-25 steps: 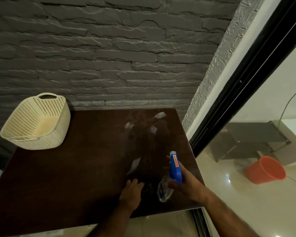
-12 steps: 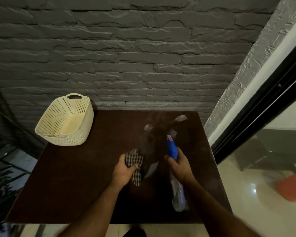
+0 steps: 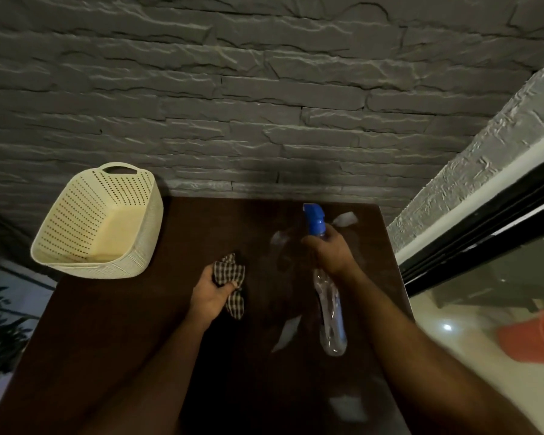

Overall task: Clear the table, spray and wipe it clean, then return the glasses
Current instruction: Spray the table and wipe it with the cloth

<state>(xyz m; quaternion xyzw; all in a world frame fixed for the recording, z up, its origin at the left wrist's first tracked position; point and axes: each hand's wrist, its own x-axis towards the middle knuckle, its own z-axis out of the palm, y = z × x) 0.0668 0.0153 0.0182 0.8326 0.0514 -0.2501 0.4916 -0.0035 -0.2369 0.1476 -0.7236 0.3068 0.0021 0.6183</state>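
Head view: your hands over dark table
Left hand: grips checked cloth, above tabletop
Right hand: fingers curled round spray bottle; blue nozzle toward wall
Basket: cream, far-left corner

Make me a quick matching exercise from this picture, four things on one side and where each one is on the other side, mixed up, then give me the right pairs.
Things:
1. checked cloth
2. spray bottle
3. cream basket
4. orange bucket

Places:
A. on the floor, right of the table
B. gripped in the right hand
C. at the table's far left corner
D. bunched in the left hand

Pairs: 1-D, 2-B, 3-C, 4-A
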